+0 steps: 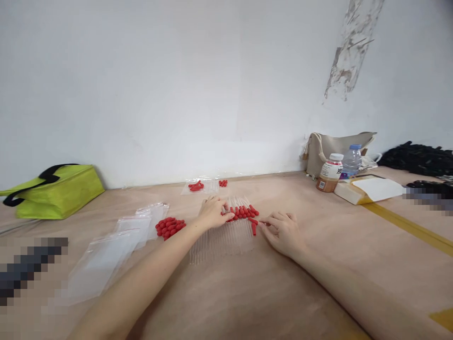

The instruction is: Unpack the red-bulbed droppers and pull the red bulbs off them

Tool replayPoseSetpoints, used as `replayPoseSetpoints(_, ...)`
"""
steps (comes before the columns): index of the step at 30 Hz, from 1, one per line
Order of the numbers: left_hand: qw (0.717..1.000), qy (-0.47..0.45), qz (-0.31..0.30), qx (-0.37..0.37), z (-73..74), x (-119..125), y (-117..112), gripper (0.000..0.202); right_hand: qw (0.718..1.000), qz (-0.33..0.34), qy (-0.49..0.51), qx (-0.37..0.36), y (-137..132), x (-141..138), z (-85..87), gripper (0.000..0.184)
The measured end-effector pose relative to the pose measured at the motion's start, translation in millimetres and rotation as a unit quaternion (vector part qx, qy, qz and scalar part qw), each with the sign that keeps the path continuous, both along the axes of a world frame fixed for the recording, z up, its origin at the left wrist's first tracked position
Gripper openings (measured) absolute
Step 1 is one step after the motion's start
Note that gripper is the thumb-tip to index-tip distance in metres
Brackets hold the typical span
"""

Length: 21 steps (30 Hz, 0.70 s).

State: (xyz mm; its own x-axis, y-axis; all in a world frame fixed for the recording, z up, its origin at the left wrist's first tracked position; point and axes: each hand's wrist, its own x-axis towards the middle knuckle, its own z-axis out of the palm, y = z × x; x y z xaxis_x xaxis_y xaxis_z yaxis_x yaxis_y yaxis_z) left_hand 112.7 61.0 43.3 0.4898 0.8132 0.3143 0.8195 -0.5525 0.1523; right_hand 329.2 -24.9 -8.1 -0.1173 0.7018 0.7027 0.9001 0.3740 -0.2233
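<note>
A row of red rubber bulbs [244, 212] lies across a bed of thin clear tubes [222, 241] on the brown paper. My left hand [213, 212] rests at the row's left end, thumb and finger closed round a bulb that they partly hide. At the row's right end, my right hand [281, 231] has its thumb and fingertips drawn together at a loose red bulb [252, 220]. Just below that lies another loose bulb [254, 230]. To the left of the tubes is a heap of red bulbs [170, 227].
Clear zip bags [109, 255] lie on the left, before a lime-green bag [67, 191]. By the wall are a bag with red bulbs [196, 186] and a few more bulbs [222, 183]. Bottles [330, 174], a beige bag [318, 151] and a box [354, 190] stand right.
</note>
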Motion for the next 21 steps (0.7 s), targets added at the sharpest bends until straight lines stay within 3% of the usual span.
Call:
replayPoseSetpoints(10, 0.998, 0.013, 0.026, -0.061, -8.0, 7.9, 21.5, 0.039, 0.996, 0.001, 0.057, -0.068, 5.5, -4.7, -5.3, 0.017)
replayPoseSetpoints(17, 0.995, -0.012, 0.052, -0.087, -4.9, 12.8, 21.8, 0.03, 0.996, 0.004, 0.052, -0.075, 4.3, -4.2, -5.4, 0.017)
replayPoseSetpoints(21, 0.99, -0.044, 0.102, -0.086, -2.2, 13.3, 17.8, 0.027, 0.996, 0.004, 0.05, -0.073, 3.7, -3.9, -5.1, 0.016)
